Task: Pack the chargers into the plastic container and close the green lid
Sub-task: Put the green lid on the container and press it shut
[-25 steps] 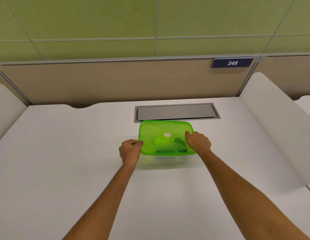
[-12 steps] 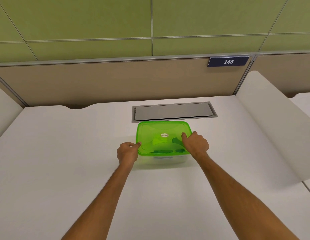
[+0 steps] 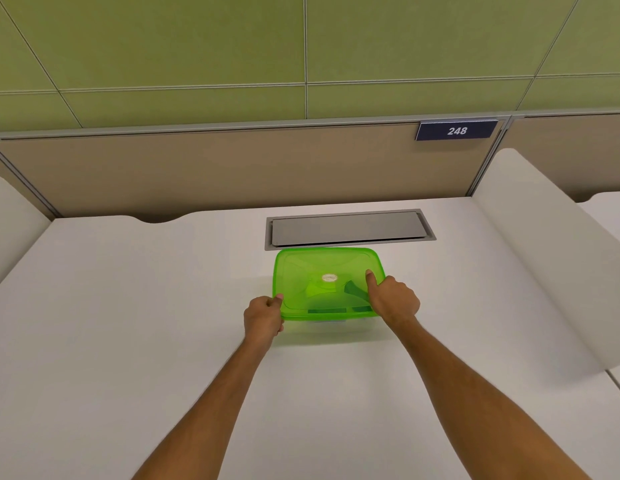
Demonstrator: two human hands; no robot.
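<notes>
A translucent green lid (image 3: pixel 312 268) lies on top of the clear plastic container (image 3: pixel 331 322), whose front wall shows just below the lid's near edge. Dark shapes of the chargers (image 3: pixel 353 289) show faintly through the lid. My left hand (image 3: pixel 263 317) grips the lid's near left corner, thumb on top. My right hand (image 3: pixel 393 299) holds the near right corner with its thumb pressed on the lid.
The container stands on a white desk (image 3: pixel 128 323), right in front of a grey metal cable hatch (image 3: pixel 346 228). A beige partition with a sign reading 248 (image 3: pixel 456 130) closes the back. White curved side dividers (image 3: pixel 543 258) rise on the right and left.
The lid has settled lower and flatter on the container. Both hands stay at its near corners; the right thumb has slid a little further onto the lid.
</notes>
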